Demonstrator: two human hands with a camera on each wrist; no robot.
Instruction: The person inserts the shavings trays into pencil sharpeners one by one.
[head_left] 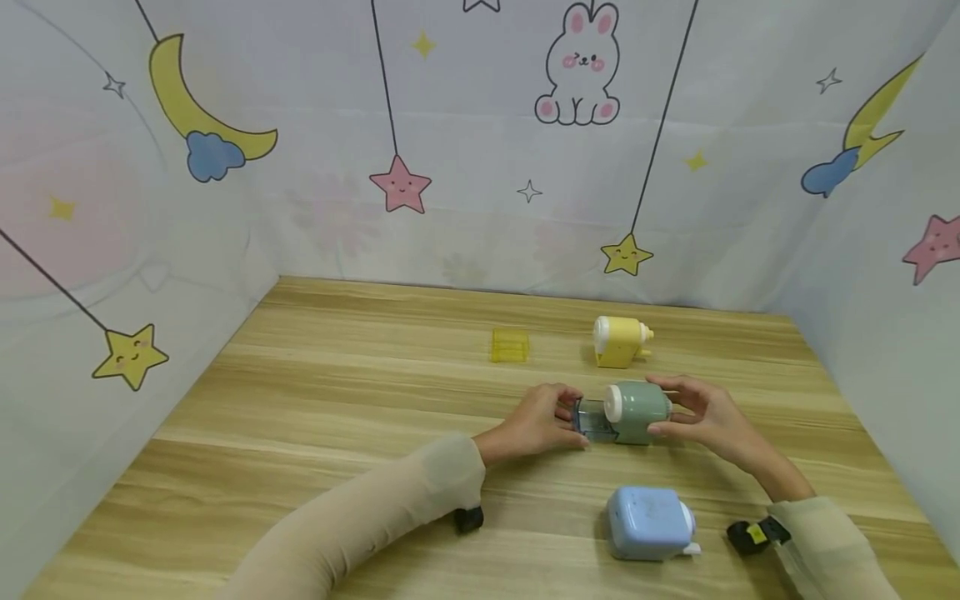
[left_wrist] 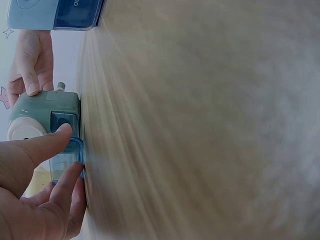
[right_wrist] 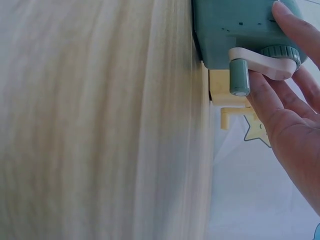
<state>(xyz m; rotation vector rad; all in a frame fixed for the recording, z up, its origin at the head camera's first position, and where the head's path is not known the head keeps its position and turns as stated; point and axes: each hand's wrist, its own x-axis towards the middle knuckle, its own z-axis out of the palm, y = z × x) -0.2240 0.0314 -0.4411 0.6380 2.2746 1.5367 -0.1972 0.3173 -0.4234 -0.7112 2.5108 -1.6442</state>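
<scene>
A green crank pencil sharpener [head_left: 642, 410] with a white round front stands on the wooden table. My right hand [head_left: 712, 417] grips it from the crank end, thumb on one side and fingers on the other. The white crank arm [right_wrist: 265, 65] with its green knob shows beside those fingers. At the sharpener's other end my left hand [head_left: 536, 423] pinches a clear bluish shavings drawer [left_wrist: 65, 162] between thumb and fingers. The drawer sticks out to the left, its inner end right at the opening in the lower part of the green body.
A blue pencil sharpener [head_left: 648, 523] stands nearer the front, its crank to the right. Farther back are a yellow pencil sharpener [head_left: 618, 342] and a clear yellow drawer [head_left: 510, 345]. Printed cloth walls [head_left: 465, 242] border the table [head_left: 360, 367] at the back and sides.
</scene>
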